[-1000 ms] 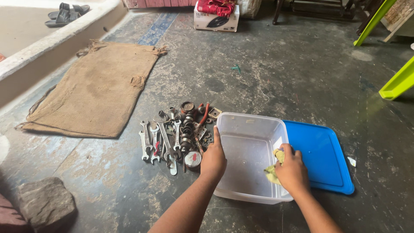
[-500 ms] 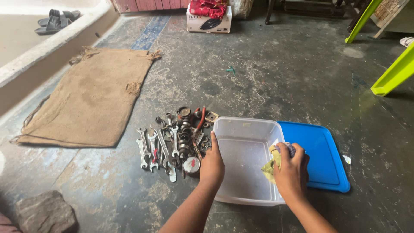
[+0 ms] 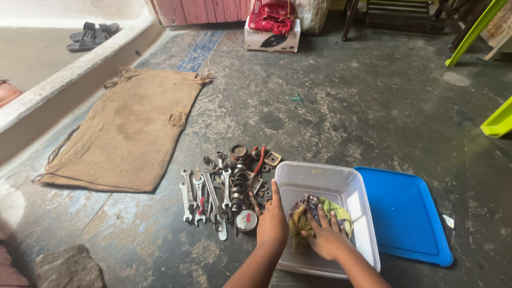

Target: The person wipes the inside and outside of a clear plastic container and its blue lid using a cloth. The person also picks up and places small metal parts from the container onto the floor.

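One wide concrete floor carries everything, the biggest piece on it being a burlap sack spread flat at the left. Nearer, a clear plastic tub sits with its blue lid lying just beside it on the right. The right hand, fingers spread, presses a yellow-green rag against the tub's bottom; the left hand grips the tub's left rim. Wrenches and metal parts lie heaped just left of the tub.
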